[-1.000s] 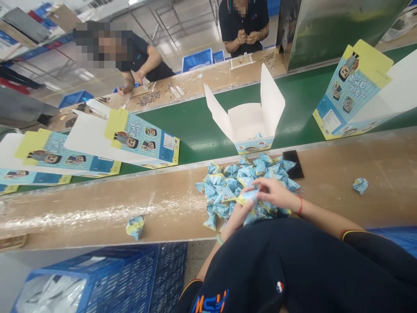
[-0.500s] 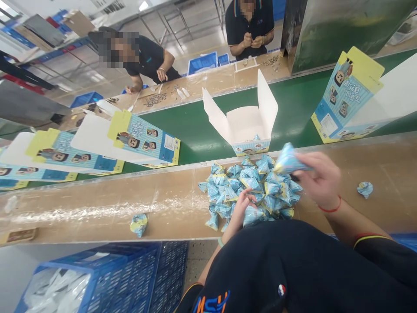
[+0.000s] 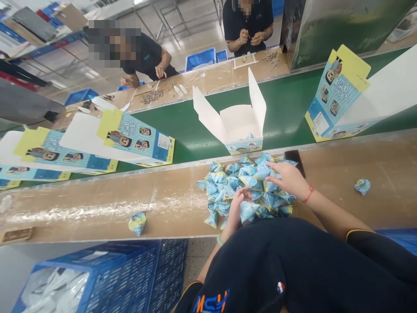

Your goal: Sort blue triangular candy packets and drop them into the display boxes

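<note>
On the wooden bench (image 3: 97, 204), right in front of the seated person:
Left hand (image 3: 235, 213): fingers curled round one blue packet (image 3: 248, 211) at the near edge of the pile (image 3: 241, 182), gripping it.
Held packet: a pyramid-like pouch, its long axis running away from the palm toward the right; the pointed corner aims at the right hand.
Right hand (image 3: 288, 179): laid flat on the far right of the pile, fingers spread and slack, fingertips touching a packet on top (image 3: 262, 171); I cannot tell whether any packet is pinched.
Pile: under and between both hands, mostly left of the right hand's fingers.
Open box (image 3: 233, 119): beyond the fingertips on the green belt (image 3: 195, 126), flaps up, just past the bench's far edge.
Black slab (image 3: 295, 157): just beyond the right hand.
Stray packets: one well left of the left hand (image 3: 137, 222), one well right of the right wrist (image 3: 362, 186).
Open room: bare wood to both sides; the near edge lies close under the left wrist.
</note>
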Demonstrator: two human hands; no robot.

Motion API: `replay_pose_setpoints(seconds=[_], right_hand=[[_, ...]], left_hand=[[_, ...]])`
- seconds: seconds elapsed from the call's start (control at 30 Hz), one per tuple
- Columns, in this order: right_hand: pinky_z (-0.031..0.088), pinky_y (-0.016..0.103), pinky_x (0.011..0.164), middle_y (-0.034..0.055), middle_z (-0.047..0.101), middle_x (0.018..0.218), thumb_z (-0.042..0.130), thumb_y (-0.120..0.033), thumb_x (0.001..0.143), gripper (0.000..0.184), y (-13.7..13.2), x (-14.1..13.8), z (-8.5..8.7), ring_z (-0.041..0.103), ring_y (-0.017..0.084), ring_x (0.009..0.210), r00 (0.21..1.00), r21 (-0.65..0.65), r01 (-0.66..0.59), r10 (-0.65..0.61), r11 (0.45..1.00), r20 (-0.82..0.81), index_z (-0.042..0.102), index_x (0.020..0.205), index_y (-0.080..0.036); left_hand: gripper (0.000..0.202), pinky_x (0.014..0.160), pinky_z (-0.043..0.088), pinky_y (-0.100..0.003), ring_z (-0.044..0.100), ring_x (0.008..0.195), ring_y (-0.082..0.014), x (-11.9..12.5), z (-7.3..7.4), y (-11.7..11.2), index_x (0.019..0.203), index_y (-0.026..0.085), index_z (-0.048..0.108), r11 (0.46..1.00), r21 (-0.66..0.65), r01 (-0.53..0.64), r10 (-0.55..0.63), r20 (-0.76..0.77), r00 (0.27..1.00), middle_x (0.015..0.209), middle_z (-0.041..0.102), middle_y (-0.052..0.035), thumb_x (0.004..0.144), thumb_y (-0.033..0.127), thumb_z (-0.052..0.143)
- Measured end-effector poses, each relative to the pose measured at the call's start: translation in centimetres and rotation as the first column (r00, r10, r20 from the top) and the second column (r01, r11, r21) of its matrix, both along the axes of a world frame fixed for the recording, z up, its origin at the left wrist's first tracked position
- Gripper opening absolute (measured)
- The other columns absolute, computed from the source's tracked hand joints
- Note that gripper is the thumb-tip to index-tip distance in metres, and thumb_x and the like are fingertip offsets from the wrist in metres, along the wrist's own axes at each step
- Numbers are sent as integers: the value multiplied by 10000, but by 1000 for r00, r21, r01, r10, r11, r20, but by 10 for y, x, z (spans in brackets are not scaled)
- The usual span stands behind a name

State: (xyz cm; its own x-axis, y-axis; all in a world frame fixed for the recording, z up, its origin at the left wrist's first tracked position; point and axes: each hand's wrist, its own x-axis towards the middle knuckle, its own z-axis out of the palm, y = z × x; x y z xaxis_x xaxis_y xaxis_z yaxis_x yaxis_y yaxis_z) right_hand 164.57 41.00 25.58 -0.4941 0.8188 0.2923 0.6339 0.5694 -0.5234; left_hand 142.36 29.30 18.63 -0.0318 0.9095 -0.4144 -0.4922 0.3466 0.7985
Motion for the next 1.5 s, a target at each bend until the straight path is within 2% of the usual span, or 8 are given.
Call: replay_pose_setpoints(seconds=[0.3, 0.5, 0.8, 0.97, 1.17, 1.33, 1.43, 1.5], right_hand=[[513, 264, 510, -9, 702, 707, 745, -420, 859, 249, -59, -33, -7, 672, 175, 592, 881, -564, -418, 167, 712, -442, 627, 942, -217], [601, 326, 683, 16, 740, 803, 708, -375, 914, 156, -31, 7, 30, 724, 194, 712, 728, -127, 87, -150, 988, -669, 684, 957, -228], [601, 322, 672, 33, 788, 860, 723, -380, 901, 154, -6, 66, 59, 731, 206, 715, 903, 211, 174, -71, 962, -424, 771, 984, -260], [572, 287, 624, 22, 762, 772, 693, -403, 924, 178, 0, 74, 45, 683, 170, 634, 931, 106, 73, -30, 992, -363, 762, 925, -239], [528, 301, 627, 20, 676, 758, 705, -362, 918, 148, 4, 83, 31, 613, 166, 662, 913, 17, 54, -42, 998, -405, 727, 906, -216], [573, 351, 781, 55, 655, 947, 715, -389, 908, 164, 12, 93, 15, 670, 212, 886, 863, -103, 31, -78, 994, -500, 703, 883, -227], [587, 376, 830, 65, 663, 1020, 687, -386, 932, 149, 19, 83, 5, 681, 227, 963, 855, -146, -60, -25, 987, -518, 690, 912, -237], [589, 402, 845, 71, 659, 1041, 711, -363, 917, 119, 23, 65, 1, 674, 237, 975, 882, -77, -36, -5, 996, -471, 700, 941, -247]], left_hand=[[349, 858, 486, -351, 585, 900, -213, 39, 32, 7, 959, 225, 601, 870, 273, -410, 467, -190, 864, 881, 584, -29, 783, 514, 687], [452, 919, 482, -352, 579, 1067, -228, 35, 36, 15, 1113, 262, 578, 776, 376, -507, 594, -164, 788, 1145, 580, -74, 818, 604, 607], [338, 866, 487, -355, 618, 945, -224, 41, 19, 10, 1036, 224, 641, 911, 228, -345, 409, -372, 834, 1007, 651, -67, 806, 466, 695], [252, 962, 416, -449, 597, 1012, -310, 62, 27, 29, 975, 242, 705, 955, 284, 82, 204, -834, 513, 1013, 685, -92, 749, 323, 782], [280, 959, 372, -554, 552, 1073, -401, 101, 23, 67, 910, 206, 682, 953, -96, 288, -128, -987, 96, 1042, 693, -151, 698, 286, 845], [267, 1021, 380, -539, 583, 1091, -357, 82, 40, 65, 913, 217, 693, 987, 131, 91, 73, -880, 469, 1022, 695, -111, 700, 311, 825], [516, 1028, 442, -499, 588, 1183, -345, 64, 55, 61, 1095, 226, 690, 973, 216, -82, 160, -373, 914, 1191, 671, -124, 724, 573, 779], [681, 999, 487, -519, 593, 1212, -371, 62, 58, 64, 1172, 223, 680, 988, 152, -32, 29, 21, 999, 1254, 664, -139, 678, 683, 764]])
